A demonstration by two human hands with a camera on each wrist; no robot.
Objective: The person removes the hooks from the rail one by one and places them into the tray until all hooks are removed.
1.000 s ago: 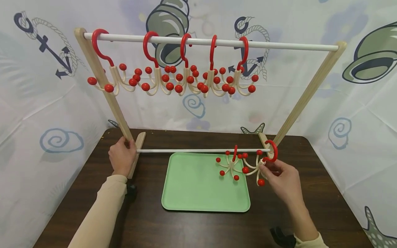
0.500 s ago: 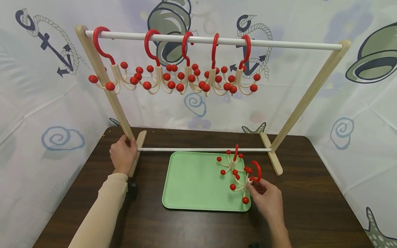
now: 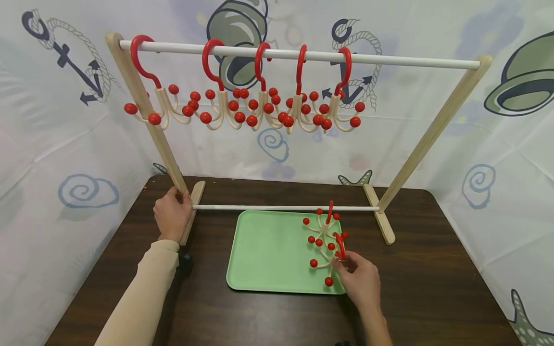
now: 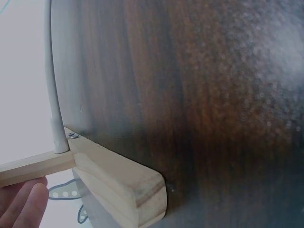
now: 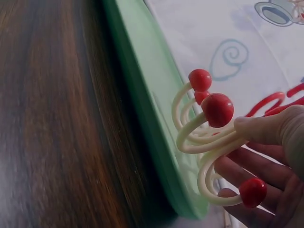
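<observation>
My left hand (image 3: 173,218) grips the left wooden upright (image 3: 161,144) of a rack near its base; in the left wrist view its fingers (image 4: 31,204) lie against that wood. My right hand (image 3: 362,283) pinches the cream stem of a hanger (image 3: 329,281) between thumb and fingers. This hanger has a red hook and curved cream arms tipped with red balls, and is over the right part of a green tray (image 3: 268,259). In the right wrist view the held hanger (image 5: 190,148) is tilted, its balls facing the tray. Just behind it, a matching hanger (image 3: 325,229) sits on the tray.
Several matching hangers (image 3: 222,103) hang from the rack's white top rod (image 3: 411,61), mostly toward its left and middle. A white lower rod (image 3: 259,208) crosses behind the tray. The right foot (image 3: 381,218) stands on the dark wooden table (image 3: 433,288), with a printed cloth (image 3: 476,158) behind.
My right hand has carried the hanger from beside the rack's right foot leftward and toward me, over the tray. My left hand has kept its grip on the upright.
</observation>
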